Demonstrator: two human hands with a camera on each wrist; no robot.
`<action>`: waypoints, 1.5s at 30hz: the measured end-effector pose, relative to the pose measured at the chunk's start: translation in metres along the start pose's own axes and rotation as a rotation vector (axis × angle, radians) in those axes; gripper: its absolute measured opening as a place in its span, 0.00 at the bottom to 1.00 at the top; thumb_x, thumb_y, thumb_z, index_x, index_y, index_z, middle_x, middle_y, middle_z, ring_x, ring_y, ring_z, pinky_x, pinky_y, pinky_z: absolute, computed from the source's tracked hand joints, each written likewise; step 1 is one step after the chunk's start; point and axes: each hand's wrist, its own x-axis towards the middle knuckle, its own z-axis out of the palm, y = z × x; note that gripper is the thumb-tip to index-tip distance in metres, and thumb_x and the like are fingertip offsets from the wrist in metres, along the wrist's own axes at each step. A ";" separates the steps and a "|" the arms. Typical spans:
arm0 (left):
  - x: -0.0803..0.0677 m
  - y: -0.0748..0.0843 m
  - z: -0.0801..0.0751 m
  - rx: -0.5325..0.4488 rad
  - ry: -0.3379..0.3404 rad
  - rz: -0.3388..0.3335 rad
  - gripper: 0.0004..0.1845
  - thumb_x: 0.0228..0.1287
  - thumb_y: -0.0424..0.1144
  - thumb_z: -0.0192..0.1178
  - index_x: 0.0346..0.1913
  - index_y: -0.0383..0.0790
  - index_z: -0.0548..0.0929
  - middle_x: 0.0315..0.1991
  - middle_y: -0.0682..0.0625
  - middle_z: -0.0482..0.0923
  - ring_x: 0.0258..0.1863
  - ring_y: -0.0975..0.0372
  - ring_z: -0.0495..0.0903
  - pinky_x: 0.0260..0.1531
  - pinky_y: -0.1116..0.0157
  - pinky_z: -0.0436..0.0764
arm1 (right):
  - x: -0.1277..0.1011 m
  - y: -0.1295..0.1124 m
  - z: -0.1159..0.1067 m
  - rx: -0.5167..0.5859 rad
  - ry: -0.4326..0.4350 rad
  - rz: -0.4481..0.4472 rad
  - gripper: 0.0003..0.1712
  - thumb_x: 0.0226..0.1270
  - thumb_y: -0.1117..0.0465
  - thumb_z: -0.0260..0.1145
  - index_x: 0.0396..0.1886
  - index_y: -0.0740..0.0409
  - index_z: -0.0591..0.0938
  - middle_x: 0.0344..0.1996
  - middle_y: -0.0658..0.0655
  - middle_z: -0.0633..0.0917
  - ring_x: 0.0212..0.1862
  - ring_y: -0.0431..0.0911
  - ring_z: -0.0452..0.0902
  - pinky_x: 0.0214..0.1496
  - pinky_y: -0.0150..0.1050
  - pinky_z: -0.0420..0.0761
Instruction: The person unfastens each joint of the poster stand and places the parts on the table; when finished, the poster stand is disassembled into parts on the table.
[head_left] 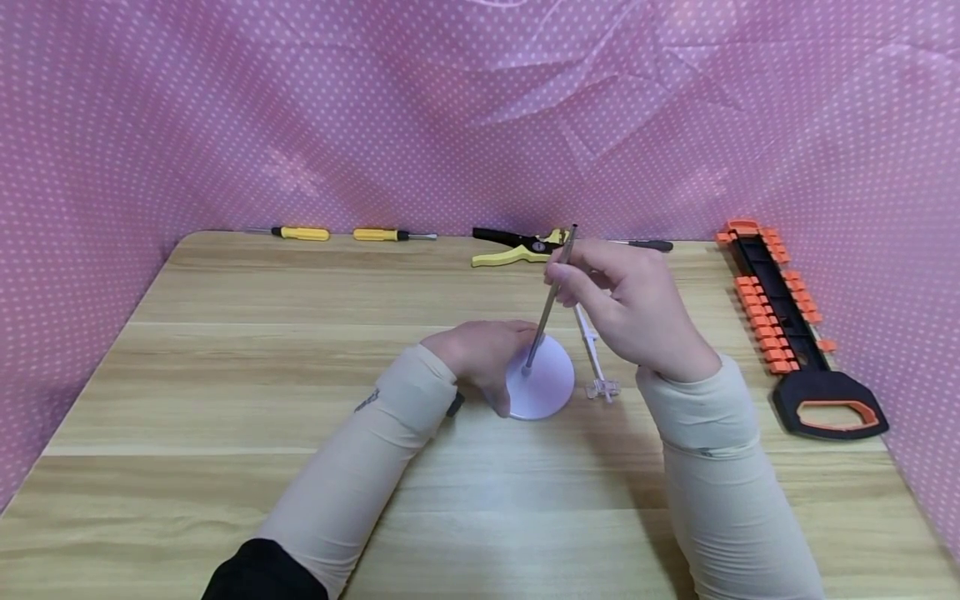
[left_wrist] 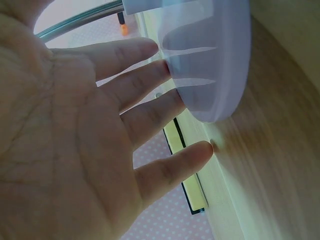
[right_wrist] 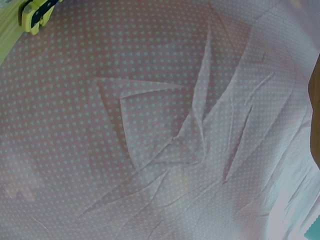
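A round white base (head_left: 542, 392) lies on the table with a slim metal rod (head_left: 547, 312) rising from its hub at a slant. My right hand (head_left: 626, 308) pinches the rod near its upper end between thumb and fingertips. On the base's left side rests my left hand (head_left: 483, 354), thumb toward the near rim and fingers toward the far one. The left wrist view shows those fingers (left_wrist: 150, 117) straight and spread, several tips right at the rim of the base (left_wrist: 230, 65). A thin white stick with a clear clip (head_left: 602, 388) lies just right of the base.
Two yellow-handled screwdrivers (head_left: 303, 234), a yellow-and-black wire stripper (head_left: 517, 247) and a dark-handled tool (head_left: 651, 245) line the back edge. An orange-and-black rack with a handle (head_left: 828, 400) lies at the right. Pink dotted cloth (head_left: 420, 108) surrounds the table.
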 end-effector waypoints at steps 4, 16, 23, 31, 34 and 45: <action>0.000 0.000 -0.001 -0.001 -0.012 -0.010 0.63 0.41 0.42 0.88 0.83 0.47 0.64 0.84 0.56 0.61 0.76 0.57 0.71 0.78 0.58 0.71 | 0.000 0.001 0.000 -0.007 0.013 -0.018 0.06 0.75 0.69 0.68 0.36 0.59 0.90 0.26 0.50 0.88 0.30 0.41 0.84 0.42 0.24 0.84; 0.001 0.000 -0.002 -0.002 -0.029 -0.028 0.64 0.42 0.42 0.88 0.84 0.47 0.62 0.86 0.56 0.56 0.79 0.56 0.67 0.79 0.57 0.69 | 0.001 0.001 0.002 -0.010 0.046 -0.074 0.06 0.71 0.70 0.71 0.34 0.60 0.90 0.26 0.50 0.89 0.28 0.37 0.85 0.40 0.23 0.85; 0.001 0.000 -0.002 -0.002 -0.033 -0.043 0.66 0.42 0.42 0.88 0.85 0.48 0.60 0.86 0.56 0.55 0.79 0.56 0.67 0.79 0.56 0.69 | 0.001 0.002 0.002 -0.036 0.067 -0.142 0.09 0.70 0.69 0.73 0.28 0.58 0.90 0.23 0.48 0.88 0.29 0.35 0.84 0.40 0.22 0.83; 0.000 -0.002 -0.001 -0.007 -0.027 -0.034 0.65 0.41 0.43 0.88 0.84 0.48 0.61 0.86 0.57 0.55 0.79 0.56 0.67 0.79 0.57 0.69 | 0.001 0.001 0.003 -0.024 0.083 -0.170 0.07 0.70 0.70 0.73 0.30 0.60 0.91 0.24 0.49 0.89 0.29 0.36 0.85 0.39 0.22 0.82; 0.000 -0.002 -0.001 -0.003 -0.025 -0.034 0.65 0.42 0.43 0.88 0.84 0.48 0.61 0.86 0.56 0.55 0.79 0.56 0.67 0.79 0.57 0.69 | 0.001 0.001 0.003 -0.011 0.090 -0.168 0.06 0.69 0.71 0.73 0.31 0.60 0.92 0.26 0.51 0.90 0.30 0.35 0.84 0.40 0.22 0.82; 0.001 -0.002 -0.001 0.008 -0.035 -0.035 0.66 0.43 0.44 0.88 0.85 0.47 0.58 0.87 0.56 0.52 0.82 0.57 0.62 0.81 0.58 0.66 | 0.000 0.001 0.004 -0.011 0.137 -0.112 0.04 0.66 0.70 0.76 0.33 0.60 0.94 0.25 0.52 0.91 0.29 0.32 0.84 0.38 0.21 0.81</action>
